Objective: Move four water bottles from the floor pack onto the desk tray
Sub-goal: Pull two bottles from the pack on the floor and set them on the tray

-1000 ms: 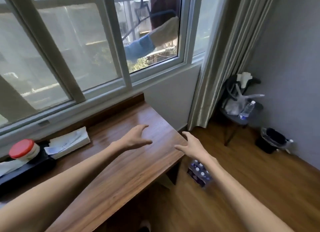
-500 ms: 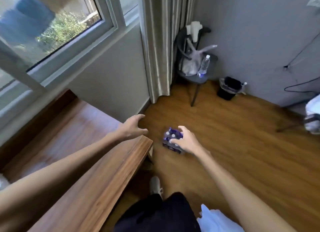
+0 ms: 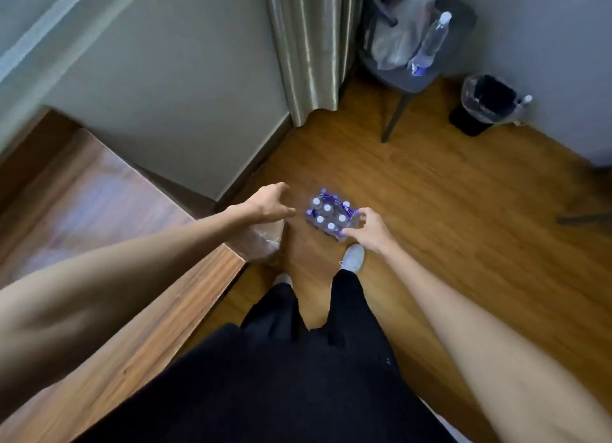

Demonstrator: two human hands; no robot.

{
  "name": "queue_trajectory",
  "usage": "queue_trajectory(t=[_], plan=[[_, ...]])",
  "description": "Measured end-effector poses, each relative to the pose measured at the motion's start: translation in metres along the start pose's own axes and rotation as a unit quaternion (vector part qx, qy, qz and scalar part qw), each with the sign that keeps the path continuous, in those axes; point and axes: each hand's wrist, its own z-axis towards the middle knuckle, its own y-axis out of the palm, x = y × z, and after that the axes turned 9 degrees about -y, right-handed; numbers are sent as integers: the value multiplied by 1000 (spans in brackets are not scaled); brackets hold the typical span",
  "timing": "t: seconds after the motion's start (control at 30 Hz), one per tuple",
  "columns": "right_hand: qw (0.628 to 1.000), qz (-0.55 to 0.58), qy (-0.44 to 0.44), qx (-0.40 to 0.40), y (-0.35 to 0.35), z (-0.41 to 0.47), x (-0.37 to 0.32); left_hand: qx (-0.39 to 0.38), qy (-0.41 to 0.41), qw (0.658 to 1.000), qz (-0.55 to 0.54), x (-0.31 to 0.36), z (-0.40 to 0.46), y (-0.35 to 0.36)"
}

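A shrink-wrapped pack of water bottles (image 3: 329, 216) with white caps and purple labels stands on the wooden floor just past the desk corner. My right hand (image 3: 371, 226) hovers at the pack's right edge, fingers spread and thumb near the wrap; whether it touches is unclear. My left hand (image 3: 270, 205) is open above the desk corner, just left of the pack and holding nothing. The wooden desk (image 3: 109, 244) fills the left side. No tray is in view.
A grey chair (image 3: 405, 78) with a plastic bag and a single water bottle (image 3: 430, 45) stands by the curtain (image 3: 304, 45). A black bin (image 3: 485, 104) sits against the right wall. My legs and white shoes (image 3: 352, 257) are just below the pack.
My view has swung down from the window and desk top to the floor. Both hands have come down toward the pack, the right one now at its right edge.
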Motion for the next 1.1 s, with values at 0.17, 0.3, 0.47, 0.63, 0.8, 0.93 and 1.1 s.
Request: queue_trajectory(t=[0.17, 0.3, 0.47, 0.63, 0.8, 0.93, 1.1], plan=[[1000, -6, 11, -7, -6, 72, 33, -19, -60, 997, -40, 13, 60, 27], [998, 4, 52, -19, 10, 123, 56, -57, -111, 990, -67, 13, 108, 52], [997, 20, 72, -32, 46, 199, 87, -90, -127, 985, -76, 11, 196, 94], [996, 16, 76, -35, 96, 290, 151, -99, -113, 986, -74, 5, 295, 150], [995, -41, 94, -21, 130, 353, 199, -108, -93, 990, -23, -2, 384, 214], [992, -74, 96, -30, 164, 390, 247, -108, -64, 992, 20, -7, 441, 266], [986, -139, 87, -41, 191, 423, 291, -86, -48, 994, 49, -12, 500, 316]])
